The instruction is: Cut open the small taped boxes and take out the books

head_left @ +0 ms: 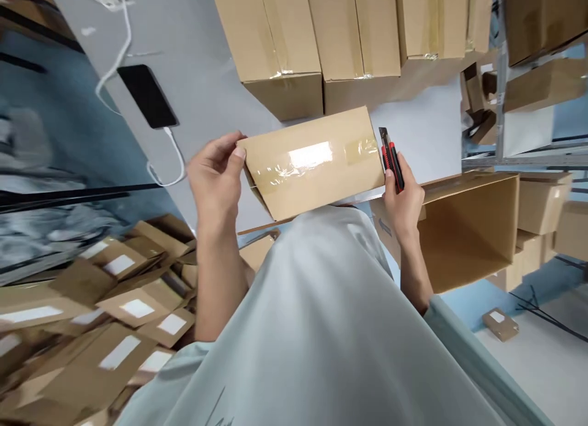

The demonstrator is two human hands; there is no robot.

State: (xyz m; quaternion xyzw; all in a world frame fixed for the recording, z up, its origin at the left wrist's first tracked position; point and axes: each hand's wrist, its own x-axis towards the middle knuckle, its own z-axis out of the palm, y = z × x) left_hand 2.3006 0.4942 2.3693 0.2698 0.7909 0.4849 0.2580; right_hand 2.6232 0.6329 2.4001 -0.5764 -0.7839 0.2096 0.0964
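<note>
A cardboard box (pixel 316 181) with clear tape across its upper face is tilted at the table's near edge, close to my body. My left hand (pixel 218 172) grips its left end, thumb on top and fingers at the far corner. At the box's right end, my right hand (pixel 404 196) is closed around a red and black box cutter (pixel 392 160). The cutter's dark blade points away from me, just beside the box's right edge. Whether the right fingers also touch the box is hard to see.
Taped cardboard boxes (pixel 353 31) stand in a row across the table (pixel 202 65). A phone (pixel 147 97) with a white cable lies at left. Below right is a large open carton (pixel 468 230); a heap of cardboard packages (pixel 119 316) fills the lower left. Shelves hold boxes at right.
</note>
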